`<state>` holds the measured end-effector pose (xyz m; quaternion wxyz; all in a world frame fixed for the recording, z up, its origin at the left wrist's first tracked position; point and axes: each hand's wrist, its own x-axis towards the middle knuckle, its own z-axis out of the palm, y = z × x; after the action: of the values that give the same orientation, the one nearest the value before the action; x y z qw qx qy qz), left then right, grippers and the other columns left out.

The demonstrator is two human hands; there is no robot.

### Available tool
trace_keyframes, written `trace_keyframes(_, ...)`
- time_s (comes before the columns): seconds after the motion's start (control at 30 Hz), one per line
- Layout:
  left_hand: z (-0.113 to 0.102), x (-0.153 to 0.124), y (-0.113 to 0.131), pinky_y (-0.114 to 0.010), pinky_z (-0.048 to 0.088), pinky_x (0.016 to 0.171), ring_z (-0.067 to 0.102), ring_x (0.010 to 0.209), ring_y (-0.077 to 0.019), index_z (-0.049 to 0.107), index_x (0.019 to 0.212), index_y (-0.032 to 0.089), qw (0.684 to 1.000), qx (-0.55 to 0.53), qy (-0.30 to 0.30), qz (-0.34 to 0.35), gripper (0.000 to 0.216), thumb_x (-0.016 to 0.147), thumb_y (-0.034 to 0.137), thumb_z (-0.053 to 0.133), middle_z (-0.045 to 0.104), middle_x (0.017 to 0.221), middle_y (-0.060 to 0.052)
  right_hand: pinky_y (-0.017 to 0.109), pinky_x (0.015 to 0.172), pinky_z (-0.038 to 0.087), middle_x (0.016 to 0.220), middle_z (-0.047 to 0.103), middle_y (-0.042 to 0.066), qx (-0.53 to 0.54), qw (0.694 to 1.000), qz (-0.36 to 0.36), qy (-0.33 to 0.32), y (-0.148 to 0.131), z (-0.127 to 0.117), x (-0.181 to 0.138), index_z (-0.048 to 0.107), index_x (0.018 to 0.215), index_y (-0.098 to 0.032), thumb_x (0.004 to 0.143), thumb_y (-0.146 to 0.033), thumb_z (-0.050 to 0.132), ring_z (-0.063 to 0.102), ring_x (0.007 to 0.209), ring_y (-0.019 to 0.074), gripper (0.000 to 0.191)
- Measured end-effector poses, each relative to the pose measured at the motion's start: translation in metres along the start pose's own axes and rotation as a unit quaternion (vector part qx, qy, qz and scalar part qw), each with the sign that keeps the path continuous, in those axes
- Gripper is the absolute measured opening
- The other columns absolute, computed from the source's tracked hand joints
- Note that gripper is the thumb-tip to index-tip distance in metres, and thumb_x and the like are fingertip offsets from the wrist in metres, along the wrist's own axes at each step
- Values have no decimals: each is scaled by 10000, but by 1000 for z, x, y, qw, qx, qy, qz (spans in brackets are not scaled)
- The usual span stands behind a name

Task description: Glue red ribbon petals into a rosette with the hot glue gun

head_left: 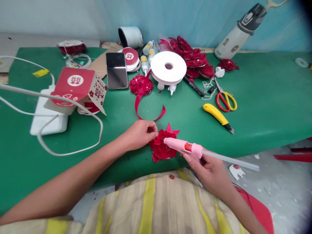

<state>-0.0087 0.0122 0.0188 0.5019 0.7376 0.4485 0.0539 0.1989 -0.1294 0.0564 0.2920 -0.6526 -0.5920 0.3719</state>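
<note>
A red ribbon flower (pixel 162 148) lies at the near edge of the green table (pixel 263 107). My left hand (pixel 139 134) rests on its left side, fingers pinched on its petals. My right hand (pixel 209 169) grips a pink glue gun (pixel 183 147) with a clear glue stick poking out its back. The gun's nozzle points left and touches the flower's top. A loose red ribbon strip (pixel 143 100) curls just behind the flower.
Behind are a white spool (pixel 168 68), a pile of finished red flowers (pixel 192 58), glue bottles (pixel 146 57), a phone (pixel 116 70), a red paper box (pixel 76 89), a white power adapter (pixel 48 118) with cables, scissors (pixel 226 99) and a yellow utility knife (pixel 218 117).
</note>
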Motion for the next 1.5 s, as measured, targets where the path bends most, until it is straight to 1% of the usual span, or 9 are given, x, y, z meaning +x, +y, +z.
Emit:
trace_keyframes(0.1, 1, 0, -1, -230, 390, 550, 555, 589, -127, 619, 719, 168, 1000, -6, 1, 6, 150, 792, 285, 559, 635, 634, 2, 234, 558, 426, 776, 662, 19, -9, 1000, -13, -2, -1, 0, 0, 684, 891, -165, 909, -311, 562, 585, 674, 158, 191)
trace_keyframes(0.23, 1, -1, -1, -231, 390, 550, 555, 592, -127, 616, 724, 167, 1000, -14, 1, 8, 154, 797, 291, 559, 636, 643, 1, 232, 576, 442, 814, 682, 20, -13, 1000, -21, -3, -2, -2, 0, 692, 934, -166, 907, -297, 566, 598, 682, 157, 184)
trace_keyframes(0.47, 1, 0, -3, -227, 388, 543, 548, 582, -123, 608, 727, 166, 999, -34, 0, 5, 159, 803, 298, 562, 626, 634, 5, 229, 571, 445, 789, 682, 13, -15, 1000, -17, 10, -3, -2, 1, 699, 936, -169, 898, -300, 579, 606, 676, 158, 182)
trace_keyframes(0.7, 2, -1, 0, -221, 379, 527, 531, 561, -117, 594, 710, 165, 999, -34, 15, 0, 155, 803, 286, 566, 605, 604, 13, 229, 557, 446, 699, 641, 11, -15, 1000, -12, 8, -2, -2, 0, 700, 837, -159, 900, -313, 571, 591, 643, 156, 210)
trace_keyframes(0.83, 3, -1, -1, -220, 378, 524, 534, 557, -116, 592, 726, 169, 999, -33, 24, 0, 145, 812, 280, 555, 608, 605, 15, 235, 572, 458, 757, 677, 19, -10, 1000, -10, 11, -2, -3, -2, 705, 894, -163, 901, -316, 570, 602, 658, 160, 205)
trace_keyframes(0.97, 6, -2, -3, -222, 383, 531, 550, 577, -123, 596, 733, 173, 999, -29, 16, 10, 146, 813, 287, 552, 629, 634, 9, 236, 604, 470, 846, 703, 30, -4, 1000, -19, 19, -3, -2, -1, 706, 925, -168, 904, -307, 569, 627, 709, 167, 196)
trace_keyframes(1.07, 8, -2, -4, -225, 384, 534, 557, 589, -128, 597, 735, 175, 999, -25, 20, 14, 148, 812, 293, 551, 633, 642, 7, 234, 638, 479, 881, 710, 28, -7, 1000, -23, 9, -4, -1, 0, 703, 939, -173, 902, -290, 577, 631, 727, 163, 177)
trace_keyframes(1.3, 8, -4, -2, -225, 375, 531, 550, 584, -124, 595, 763, 181, 999, -12, 26, 16, 159, 830, 312, 538, 632, 656, 10, 232, 613, 473, 826, 693, 18, -23, 1000, -14, 5, -4, 0, 1, 699, 966, -167, 903, -291, 576, 610, 686, 154, 186)
trace_keyframes(1.5, 8, -7, -2, -233, 370, 531, 539, 579, -128, 585, 807, 186, 1000, -8, 7, 19, 147, 797, 333, 585, 615, 652, 16, 238, 573, 466, 775, 682, 21, -26, 1000, -8, 14, -4, -2, -1, 702, 948, -165, 905, -313, 569, 595, 653, 158, 204)
